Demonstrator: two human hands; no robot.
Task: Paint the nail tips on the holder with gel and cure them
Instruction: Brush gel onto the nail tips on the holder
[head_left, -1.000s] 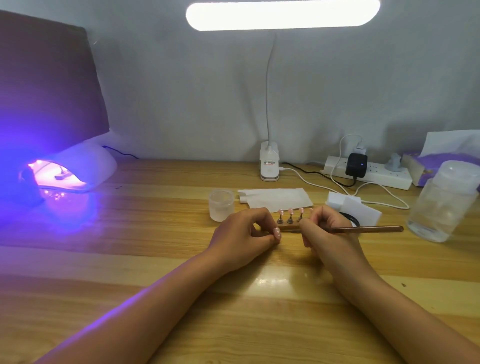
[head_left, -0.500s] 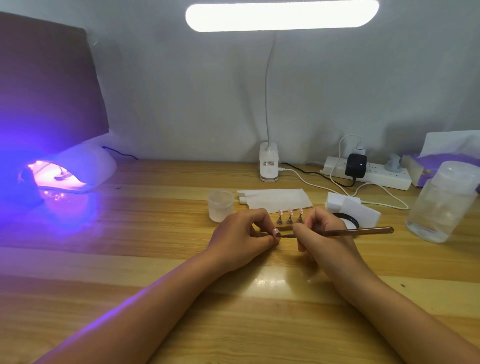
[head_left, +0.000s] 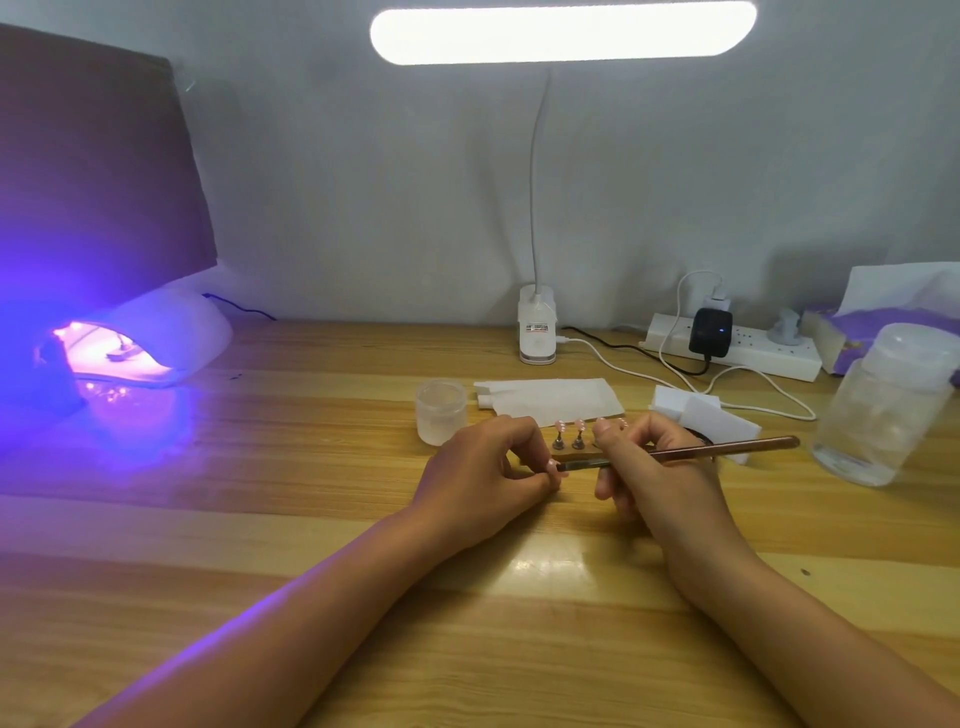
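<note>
Head view shows painting in hand: the left grip (head_left: 488, 467) pinches a nail tip (head_left: 551, 463) just nearer than the holder (head_left: 577, 440) on the counter (head_left: 311, 519), the right grip (head_left: 654, 470) clasps the brush (head_left: 727, 450) against it; next, likely curing in the lamp (head_left: 156, 348) far left.

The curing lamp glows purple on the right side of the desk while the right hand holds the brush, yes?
No. The head view shows the curing lamp glowing purple on the left side of the desk, not the right. The right hand does hold the brush.
</note>
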